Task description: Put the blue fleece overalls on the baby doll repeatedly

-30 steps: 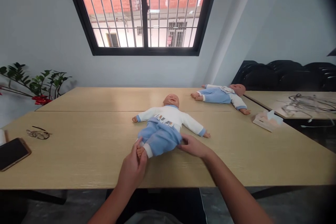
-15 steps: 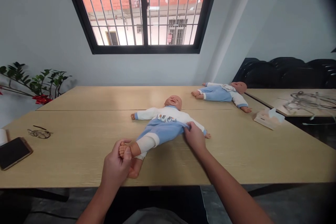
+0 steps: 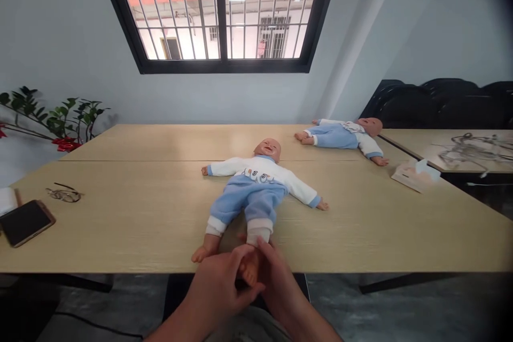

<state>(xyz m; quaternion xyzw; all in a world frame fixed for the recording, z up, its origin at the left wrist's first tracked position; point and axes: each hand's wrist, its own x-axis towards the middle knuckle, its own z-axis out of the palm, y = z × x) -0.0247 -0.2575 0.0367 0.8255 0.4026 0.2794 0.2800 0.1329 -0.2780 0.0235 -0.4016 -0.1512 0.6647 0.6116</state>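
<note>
A baby doll [image 3: 266,171] in a white top and blue trousers lies on its back, head away from me. Its right-hand leg in view points toward me over the table's front edge. My left hand [image 3: 220,280] is closed around that leg's foot [image 3: 249,270] from the left. From the other side my right hand [image 3: 278,278] wraps the ankle, its fingers at the white trouser cuff [image 3: 259,230]. Some fingertips are hidden behind the leg. The doll's other bare foot [image 3: 204,251] rests on the table, near my left hand.
A second doll [image 3: 336,136] in like clothes lies at the back right. Close to it stands a tissue box [image 3: 414,175]. On the left are a phone [image 3: 26,223], glasses [image 3: 64,193] and a plant [image 3: 60,123]. Cables [image 3: 473,149] lie on the far-right table.
My left hand moved right with the doll's foot. My right hand left the trouser waist and came down to the ankle. The doll's legs now lie apart, the waistband released.
</note>
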